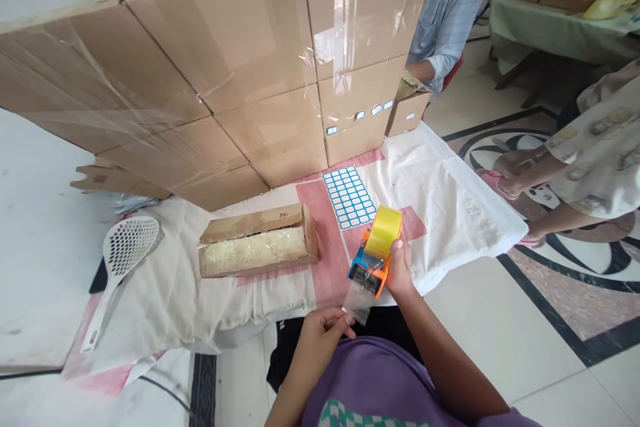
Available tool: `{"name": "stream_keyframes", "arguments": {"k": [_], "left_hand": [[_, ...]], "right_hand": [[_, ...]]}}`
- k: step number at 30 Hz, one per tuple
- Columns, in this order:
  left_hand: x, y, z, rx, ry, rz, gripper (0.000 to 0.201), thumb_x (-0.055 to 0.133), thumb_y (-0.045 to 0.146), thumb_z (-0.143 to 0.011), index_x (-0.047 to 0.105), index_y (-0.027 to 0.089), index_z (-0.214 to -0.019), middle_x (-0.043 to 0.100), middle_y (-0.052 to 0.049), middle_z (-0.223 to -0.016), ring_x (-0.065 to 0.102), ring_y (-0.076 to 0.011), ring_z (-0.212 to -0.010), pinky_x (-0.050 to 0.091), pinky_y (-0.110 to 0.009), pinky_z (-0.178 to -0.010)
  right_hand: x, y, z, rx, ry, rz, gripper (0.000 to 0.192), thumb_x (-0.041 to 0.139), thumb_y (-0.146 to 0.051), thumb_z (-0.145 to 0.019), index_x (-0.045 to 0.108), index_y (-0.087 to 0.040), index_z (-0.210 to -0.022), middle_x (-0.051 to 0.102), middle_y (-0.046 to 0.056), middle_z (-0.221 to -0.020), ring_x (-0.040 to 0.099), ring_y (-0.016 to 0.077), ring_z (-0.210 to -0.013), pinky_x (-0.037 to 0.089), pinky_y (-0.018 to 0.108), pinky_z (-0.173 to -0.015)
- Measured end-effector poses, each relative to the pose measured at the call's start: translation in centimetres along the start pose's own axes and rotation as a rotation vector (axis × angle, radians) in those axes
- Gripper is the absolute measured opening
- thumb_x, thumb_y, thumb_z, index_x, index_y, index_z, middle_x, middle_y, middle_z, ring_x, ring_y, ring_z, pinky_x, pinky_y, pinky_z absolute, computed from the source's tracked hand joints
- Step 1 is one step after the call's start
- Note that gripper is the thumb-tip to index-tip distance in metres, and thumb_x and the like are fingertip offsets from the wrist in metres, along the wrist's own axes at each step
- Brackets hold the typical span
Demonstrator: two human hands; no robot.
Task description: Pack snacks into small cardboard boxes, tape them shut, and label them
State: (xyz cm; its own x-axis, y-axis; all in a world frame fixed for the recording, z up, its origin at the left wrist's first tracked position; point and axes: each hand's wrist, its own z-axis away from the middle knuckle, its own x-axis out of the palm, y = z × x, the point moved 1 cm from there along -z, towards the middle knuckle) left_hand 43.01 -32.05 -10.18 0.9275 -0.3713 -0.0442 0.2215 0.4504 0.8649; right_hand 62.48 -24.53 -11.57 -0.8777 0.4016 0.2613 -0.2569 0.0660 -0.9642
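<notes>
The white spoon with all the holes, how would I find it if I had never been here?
Start at the big wall of stacked cardboard boxes, then drop to the pale cloth spread on the floor before it. At the cloth's far left edge, left of the small open box, lies the white slotted scoop. It is the only plastic utensil, with a round holed head and long handle.

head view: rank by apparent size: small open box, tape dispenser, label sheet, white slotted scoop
1. small open box, clearly the largest.
2. white slotted scoop, long but thin.
3. tape dispenser and label sheet look about alike; the dispenser, held in the right hand, is nearer the camera, so I won't rank them.
</notes>
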Motion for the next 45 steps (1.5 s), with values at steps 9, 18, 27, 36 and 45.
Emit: {"name": "stream_keyframes", "arguments": {"k": [9,18,27,36,45], "left_hand": [[-0.5,3.4,0.0,0.163,-0.123,0.141,0.051,0.061,0.062,-0.091,0.081,0.016,-0.099,0.081,-0.01,-0.092,0.073,-0.0244,-0.089,0.053,-0.034,-0.086],[0.4,4.0,-0.4,0.163,-0.052,0.139,0.037,0.066,0.048,-0.091,0.08,0.017,-0.078,0.079,-0.007,-0.074,0.073,-0.0198,-0.073,0.055,-0.029,-0.076],[0.6,4.4,-0.7,0.214,0.008,0.122,0.038,0.066,0.047,-0.092,0.077,0.018,-0.07,0.077,-0.006,-0.071,0.073,-0.0201,-0.074,0.055,-0.029,-0.077],[1.1,4.1,-0.5,0.044,-0.064,0.348,0.038,0.081,0.05,-0.078,0.07,0.016,-0.067,0.076,-0.006,-0.067,0.071,-0.0185,-0.067,0.055,-0.029,-0.072],[0.5,4.6,-0.8,0.036,-0.037,0.317,0.044,0.075,0.058,-0.081,0.067,0.017,-0.067,0.068,-0.005,-0.052,0.069,-0.0196,-0.061,0.054,-0.031,-0.072]], "right_hand": [[0.1,0.5,0.1,-0.085,-0.104,0.08,0.052,0.048,-0.072,-0.094,0.068,-0.025,-0.104,0.075,0.009,-0.089,0.072,0.0272,-0.074,0.061,0.041,-0.064],[0.8,-0.4,0.2,-0.029,-0.095,-0.017,0.052,0.052,-0.072,-0.092,0.068,-0.024,-0.106,0.076,0.008,-0.089,0.074,0.0267,-0.075,0.061,0.04,-0.065],[1.3,-0.7,0.5,0.065,0.057,-0.005,0.057,0.049,-0.074,-0.093,0.069,-0.02,-0.097,0.077,0.012,-0.097,0.074,0.0286,-0.086,0.062,0.045,-0.077],[0.3,-0.1,-0.1,-0.087,-0.074,0.055,0.055,0.043,-0.07,-0.098,0.069,-0.022,-0.108,0.074,0.011,-0.094,0.072,0.0263,-0.076,0.062,0.041,-0.066],[0.7,-0.5,-0.6,-0.102,-0.074,0.092,0.05,0.047,-0.066,-0.098,0.07,-0.022,-0.104,0.077,0.009,-0.092,0.075,0.0272,-0.081,0.061,0.039,-0.068]]}}
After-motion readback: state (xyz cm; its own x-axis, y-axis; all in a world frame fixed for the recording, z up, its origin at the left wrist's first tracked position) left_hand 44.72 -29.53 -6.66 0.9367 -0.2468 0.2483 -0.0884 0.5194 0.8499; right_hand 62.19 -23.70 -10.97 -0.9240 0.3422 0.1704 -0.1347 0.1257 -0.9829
